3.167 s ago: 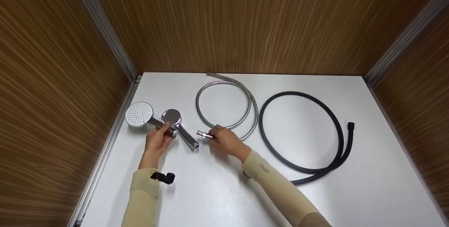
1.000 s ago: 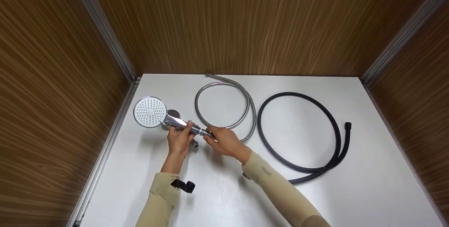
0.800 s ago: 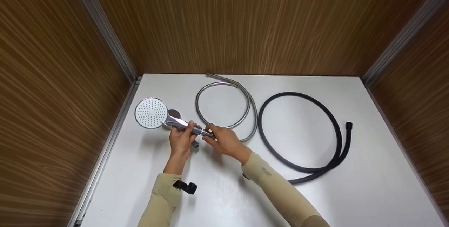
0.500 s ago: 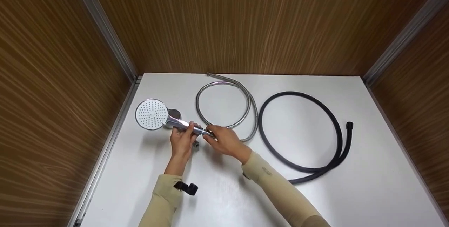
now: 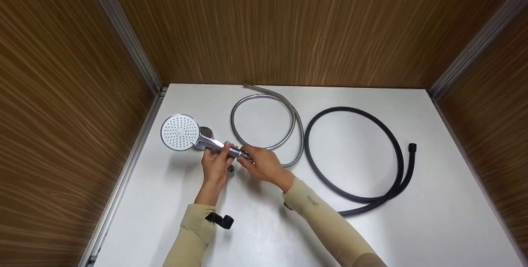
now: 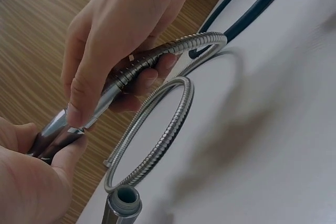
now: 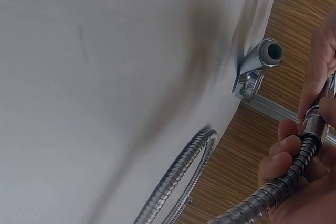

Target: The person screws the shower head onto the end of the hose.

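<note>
My left hand (image 5: 214,168) grips the chrome handle of a hand shower (image 5: 180,132) whose round white spray face points up, raised over the table. My right hand (image 5: 266,164) pinches the end fitting of a silver metal shower hose (image 5: 293,123). In the right wrist view this chrome hose nut (image 7: 315,124) sits between the fingers. Handle and fitting meet in line; the fingers partly cover the joint, so how far they engage cannot be told. Under the left hand lies a second, smaller shower head (image 5: 206,132); its threaded handle end (image 6: 125,199) shows in the left wrist view.
A black hose (image 5: 400,164) lies in a large loop to the right of the silver one. The white tabletop (image 5: 255,234) is bounded by wood-grain panels (image 5: 264,27) at the back and both sides. A black wrist mount (image 5: 220,220) sticks out from the left sleeve.
The left hand has lifted the larger hand shower and brought it rightward, so its handle meets the hose fitting. The right hand stays nearly in place. Over the last half second, little shifts.
</note>
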Available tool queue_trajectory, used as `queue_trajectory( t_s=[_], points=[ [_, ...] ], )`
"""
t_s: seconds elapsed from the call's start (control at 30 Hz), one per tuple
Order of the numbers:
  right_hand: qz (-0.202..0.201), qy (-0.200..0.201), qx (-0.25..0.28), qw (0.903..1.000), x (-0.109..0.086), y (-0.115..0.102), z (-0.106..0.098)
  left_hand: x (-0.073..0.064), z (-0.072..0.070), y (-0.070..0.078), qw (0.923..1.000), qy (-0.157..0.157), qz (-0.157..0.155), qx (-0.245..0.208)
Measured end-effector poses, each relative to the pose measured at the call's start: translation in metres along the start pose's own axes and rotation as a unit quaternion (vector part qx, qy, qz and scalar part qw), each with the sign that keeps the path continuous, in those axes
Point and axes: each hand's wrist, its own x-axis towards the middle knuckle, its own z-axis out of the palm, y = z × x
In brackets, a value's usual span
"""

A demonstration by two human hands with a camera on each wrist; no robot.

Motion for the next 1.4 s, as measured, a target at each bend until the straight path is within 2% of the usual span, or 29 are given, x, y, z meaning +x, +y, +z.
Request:
queue_trajectory(
  t_s=[0.23,0.43,1.03,1.23,1.4],
  points=[
    [0.002,-0.012,-0.008,0.9999,0.0006,-0.0030,-0.0005,-0.0027,0.0010,0.0034,1.0000,-0.003,-0.001,0.004],
    [0.004,-0.004,-0.016,0.9999,0.0002,-0.0052,-0.0024,-0.0019,0.0008,0.0049,0.9999,-0.008,0.006,0.011],
    [0.017,-0.015,0.005,0.9997,-0.0006,-0.0036,-0.0025,-0.0040,0.0037,0.0026,0.9999,0.008,-0.005,0.008],
    [0.033,-0.003,-0.001,0.9994,-0.0030,-0.0027,-0.0016,-0.0027,0.0033,0.0011,1.0000,0.001,0.000,0.001],
    [0.018,0.008,-0.001,0.9998,-0.0035,-0.0022,-0.0006,-0.0019,0.0020,0.0013,1.0000,-0.002,0.000,0.000]
  ],
)
